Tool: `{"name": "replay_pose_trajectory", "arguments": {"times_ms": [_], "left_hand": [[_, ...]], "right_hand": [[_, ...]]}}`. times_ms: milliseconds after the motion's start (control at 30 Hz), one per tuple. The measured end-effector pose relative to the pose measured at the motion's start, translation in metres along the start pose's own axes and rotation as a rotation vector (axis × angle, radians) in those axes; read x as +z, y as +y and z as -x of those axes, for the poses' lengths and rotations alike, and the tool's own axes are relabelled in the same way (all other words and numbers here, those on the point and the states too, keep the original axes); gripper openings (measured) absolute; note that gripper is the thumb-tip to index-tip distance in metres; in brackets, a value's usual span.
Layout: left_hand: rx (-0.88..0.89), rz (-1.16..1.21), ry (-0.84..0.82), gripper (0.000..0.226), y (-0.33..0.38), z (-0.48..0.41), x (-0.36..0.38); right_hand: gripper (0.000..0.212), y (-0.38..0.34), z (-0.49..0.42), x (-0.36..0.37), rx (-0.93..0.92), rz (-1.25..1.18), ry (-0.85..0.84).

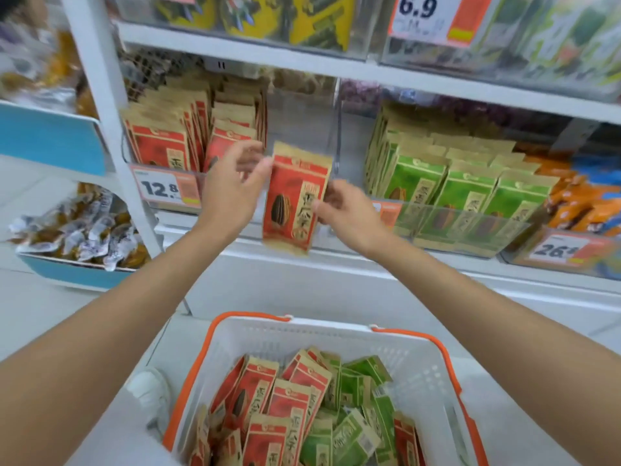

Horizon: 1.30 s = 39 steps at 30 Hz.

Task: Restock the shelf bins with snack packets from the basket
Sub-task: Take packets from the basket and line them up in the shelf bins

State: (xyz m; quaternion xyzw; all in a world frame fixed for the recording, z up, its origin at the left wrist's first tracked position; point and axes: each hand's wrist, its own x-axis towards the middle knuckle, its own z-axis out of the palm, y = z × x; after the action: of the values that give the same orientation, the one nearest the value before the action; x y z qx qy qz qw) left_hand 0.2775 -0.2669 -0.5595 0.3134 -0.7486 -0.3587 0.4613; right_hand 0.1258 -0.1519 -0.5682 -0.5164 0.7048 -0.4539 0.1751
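1. Far left: blue bins (53,139) on a side rack were loaded with clear-wrapped snacks (84,237). They were too blurred to identify.
2. The shelved red packets (161,146) were stood upright in rows, filling the left and middle of a clear shelf bin (302,122).
3. A "12.8" price tag (164,188) was fixed to that bin's front.
4. The left hand (232,186) was raised at the bin front, with its thumb tip against the upper left edge of the red packet (295,200). The fingers were loosely curved. Because of blur, it could not be told whether this was a true pinch or only contact.
5. The red packet was held upright and slightly tilted between the two hands, in front of the bin's right part and just above the shelf edge.
6. Below, a white basket (420,371) with orange handles was set on the floor between the forearms. A loose pile was inside, with basket red packets (268,408) mostly to the left and basket green packets (353,432) to the right.
7. The right hand (346,213) was clamped on the red packet's right edge at mid-height, with the thumb on the front face and the fingers curled behind.
8. The shelved green packets (453,183) were stood upright in rows in the neighbouring clear bin.
9. A "6.9" tag (433,18) was seen on the shelf above.
10. Far right: orange packets (578,203) were piled behind a "26" tag (564,250).
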Motion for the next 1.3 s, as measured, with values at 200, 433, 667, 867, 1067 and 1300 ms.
{"name": "replay_pose_trajectory", "arguments": {"times_ms": [200, 433, 667, 867, 1067, 1300], "left_hand": [[-0.002, -0.336, 0.376, 0.035, -0.021, -0.033, -0.056], [-0.019, -0.742, 0.227, 0.049, -0.058, -0.040, -0.068], [0.052, -0.846, 0.183, 0.053, -0.072, -0.041, -0.076], [0.042, -0.858, 0.170, 0.055, -0.070, -0.039, -0.076], [0.042, -0.841, 0.159, 0.054, -0.070, -0.038, -0.075], [0.036, -0.835, 0.159, 0.057, -0.071, -0.039, -0.074]], "right_hand": [[0.009, -0.080, -0.070, 0.013, -0.169, -0.106, 0.221], [0.012, -0.059, -0.120, 0.086, 0.137, 0.065, 0.036], [0.012, -0.053, -0.151, 0.091, 0.379, 0.059, -0.130], [0.036, -0.053, -0.146, 0.107, 0.358, 0.220, -0.344], [0.056, -0.044, -0.157, 0.109, 0.401, 0.010, -0.168], [0.075, -0.039, -0.163, 0.127, 0.405, 0.114, -0.059]]}}
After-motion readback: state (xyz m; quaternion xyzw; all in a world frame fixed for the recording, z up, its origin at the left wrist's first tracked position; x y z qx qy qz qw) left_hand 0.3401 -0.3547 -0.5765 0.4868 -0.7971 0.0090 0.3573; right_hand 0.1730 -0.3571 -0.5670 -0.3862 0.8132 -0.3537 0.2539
